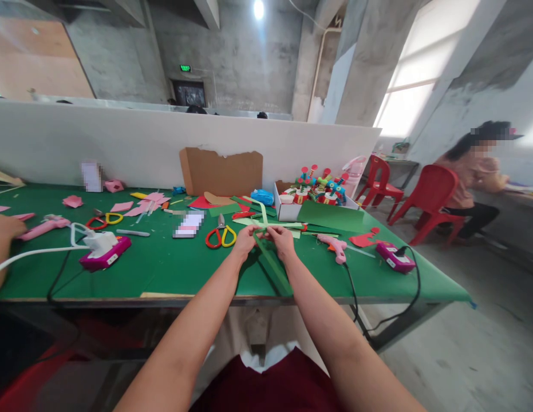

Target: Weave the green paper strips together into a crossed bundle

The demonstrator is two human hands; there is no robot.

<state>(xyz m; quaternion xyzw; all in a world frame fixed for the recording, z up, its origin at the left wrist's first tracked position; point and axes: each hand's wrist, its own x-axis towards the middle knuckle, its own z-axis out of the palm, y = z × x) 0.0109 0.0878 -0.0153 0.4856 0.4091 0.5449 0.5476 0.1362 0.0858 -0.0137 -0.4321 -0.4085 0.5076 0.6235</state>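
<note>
Both hands meet over the front of the green table and pinch a piece built from green paper strips. My left hand point(246, 240) is closed on its left side, my right hand point(281, 241) on its right. A dark green paper strip point(272, 268) hangs from between the fingers toward the table's edge; a light green bent strip point(263, 213) sticks up above them. How the strips join is hidden by the fingers. Left of my hands lie scissors point(221, 233) with one red and one yellow handle. A pink hot glue gun point(335, 247) lies to the right.
A white box point(287, 213) of colourful spring figures stands behind on the right. Purple power strips point(105, 254) with cables lie at both sides. Pink paper scraps point(150, 203), a phone point(189, 224) and a cardboard piece point(223, 173) sit farther back. Another person's arm point(4, 240) rests at far left.
</note>
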